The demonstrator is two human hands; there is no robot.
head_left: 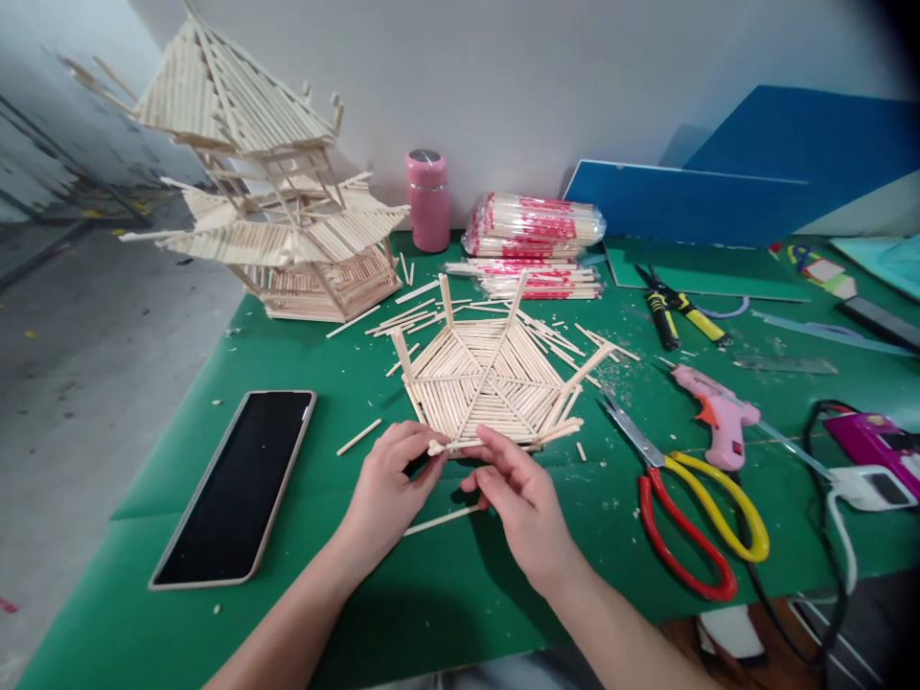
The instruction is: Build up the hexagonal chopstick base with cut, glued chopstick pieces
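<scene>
A hexagonal panel [489, 379] of thin wooden sticks, with posts standing at its corners, lies on the table. At its near edge, my left hand [395, 479] pinches the near-left corner post, whose end points towards me. My right hand [521, 498] has its fingertips on a short stick [460, 445] along that same edge; its other fingers curl below. Between and below my hands lies a loose stick [442, 521]. To the right are scissors [654, 455] with red and yellow handles, and a pink glue gun [719, 412].
A stick-built pagoda [287, 240] stands at the back left, beside a pink bottle [428, 206] and wrapped stick bundles [532, 225]. A phone [237, 489] lies left. Yellow-black pliers [679, 307], blue boards [690, 206] and a cord [812, 431] are on the right. Stick offcuts surround the panel.
</scene>
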